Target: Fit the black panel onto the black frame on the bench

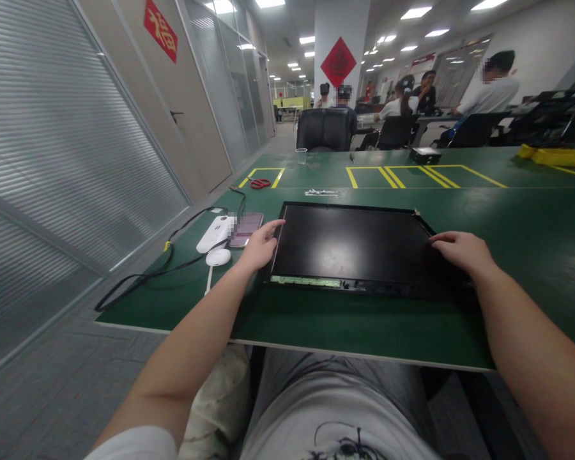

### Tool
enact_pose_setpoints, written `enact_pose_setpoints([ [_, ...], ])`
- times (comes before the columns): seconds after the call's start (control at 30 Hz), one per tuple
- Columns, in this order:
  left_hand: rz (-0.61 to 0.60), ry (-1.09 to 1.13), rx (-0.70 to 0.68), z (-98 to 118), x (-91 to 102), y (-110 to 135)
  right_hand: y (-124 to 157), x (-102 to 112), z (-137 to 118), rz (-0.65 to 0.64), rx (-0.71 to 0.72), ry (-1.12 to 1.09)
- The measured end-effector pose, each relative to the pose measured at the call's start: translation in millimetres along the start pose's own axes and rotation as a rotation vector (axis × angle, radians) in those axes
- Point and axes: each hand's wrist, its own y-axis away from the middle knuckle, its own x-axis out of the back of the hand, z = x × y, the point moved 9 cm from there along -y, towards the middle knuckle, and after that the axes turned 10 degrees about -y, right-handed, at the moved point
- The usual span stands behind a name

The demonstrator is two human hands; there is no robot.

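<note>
A flat black display panel (pixel 347 246) lies face up before me, tilted slightly in view, with a greenish strip along its near left edge. At its left side my left hand (pixel 262 244) has the fingers curled at the frame, the index finger stretched onto the edge. My right hand (pixel 462 252) pinches the right edge, thumb and fingers close together. The undersides of the fingers and the panel's right near corner are partly hidden. A small light piece (pixel 416 213) shows at the far right corner.
On the green table (pixel 287 322), left of the panel, are a phone (pixel 247 229), a white device (pixel 215 234), a round white case (pixel 218 257) and a black cable (pixel 144 279). Beyond lie red-handled scissors (pixel 259 184), small white pieces (pixel 322 192), a plastic cup (pixel 301 155) and a black box (pixel 425 155).
</note>
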Motion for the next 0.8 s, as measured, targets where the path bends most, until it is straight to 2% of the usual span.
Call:
enact_pose_setpoints([
  [0.17, 0.102, 0.289, 0.162, -3, 0.9, 4, 0, 0, 0, 0.001, 0.006, 0.018],
  [0.37, 0.216, 0.302, 0.258, -21, 6.2, 1, 1, 0, 0, 0.007, 0.005, 0.000],
  [0.53, 0.238, 0.383, 0.337, -29, 4.3, 2, 4, 1, -2, -0.019, -0.026, 0.008],
  [0.8, 0.216, 0.592, 0.475, -24, -6.5, 11, 5, 1, -2, -0.028, -0.031, -0.006],
])
